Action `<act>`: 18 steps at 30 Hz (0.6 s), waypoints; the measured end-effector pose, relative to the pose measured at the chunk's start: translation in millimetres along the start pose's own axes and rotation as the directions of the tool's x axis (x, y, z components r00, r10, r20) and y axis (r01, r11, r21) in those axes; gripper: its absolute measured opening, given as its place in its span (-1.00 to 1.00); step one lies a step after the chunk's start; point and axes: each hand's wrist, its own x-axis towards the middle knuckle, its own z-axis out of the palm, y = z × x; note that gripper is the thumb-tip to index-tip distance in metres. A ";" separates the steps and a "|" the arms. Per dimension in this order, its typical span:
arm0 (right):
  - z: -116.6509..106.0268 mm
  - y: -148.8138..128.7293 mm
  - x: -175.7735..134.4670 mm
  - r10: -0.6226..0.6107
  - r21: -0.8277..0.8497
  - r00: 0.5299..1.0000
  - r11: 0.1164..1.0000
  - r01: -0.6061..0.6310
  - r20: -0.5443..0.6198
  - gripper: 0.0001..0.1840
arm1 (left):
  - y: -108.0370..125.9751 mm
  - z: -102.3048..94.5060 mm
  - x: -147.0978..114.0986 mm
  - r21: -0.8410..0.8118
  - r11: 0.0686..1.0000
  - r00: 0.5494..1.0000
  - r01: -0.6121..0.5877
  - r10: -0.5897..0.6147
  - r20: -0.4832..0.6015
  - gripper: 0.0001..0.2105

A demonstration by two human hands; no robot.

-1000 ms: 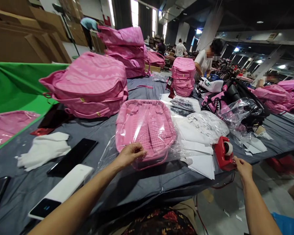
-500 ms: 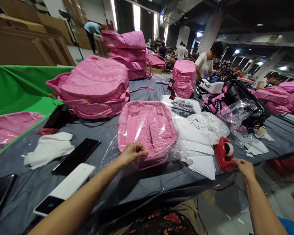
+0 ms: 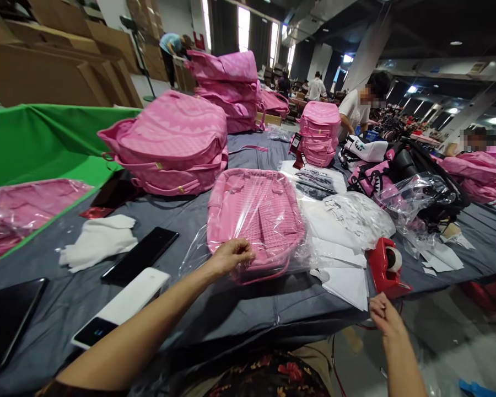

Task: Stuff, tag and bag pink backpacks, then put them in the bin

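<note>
A pink backpack (image 3: pixel 256 212) lies flat inside a clear plastic bag (image 3: pixel 196 251) in front of me, its straps and ribbed back panel facing up. My left hand (image 3: pixel 233 256) is closed in a pinch over the bag's near edge, gripping the plastic. Just off the table's front edge, my right hand (image 3: pixel 386 317) is closed with its fingertips together; what they hold, if anything, is too small to make out. A red tape dispenser (image 3: pixel 380 270) with a white roll stands right above that hand, apart from it. White paper sheets (image 3: pixel 345 284) lie between bag and dispenser.
To the left are a white handheld device (image 3: pixel 128 303), a black phone (image 3: pixel 143 253), a white glove (image 3: pixel 99 242) and a green-lined bin (image 3: pixel 45 138). Stacked pink backpacks (image 3: pixel 169 143) stand behind. Black bags (image 3: pixel 425 171) lie to the right. A person (image 3: pixel 355 110) works across the table.
My right hand has come away from the tape dispenser, moving left and toward me. My left hand stays on the bag. The whole view has shifted slightly.
</note>
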 end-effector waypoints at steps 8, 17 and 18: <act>146.0 -107.8 -54.2 -0.279 -0.005 0.386 0.805 0.593 0.880 -0.50 | 2.1 2.6 -0.5 -0.020 0.999 0.999 0.029 -0.030 -0.020 -0.64; 277.9 -142.1 -5.1 0.202 -0.036 -0.003 0.191 0.981 0.979 -0.75 | 8.2 3.7 -4.2 -0.086 0.994 0.998 0.064 -0.062 0.025 -0.63; 279.8 -140.8 -0.8 0.193 -0.101 0.069 0.163 0.981 0.979 -0.73 | 7.3 3.3 -4.4 -0.081 0.994 0.998 0.067 -0.065 0.026 -0.63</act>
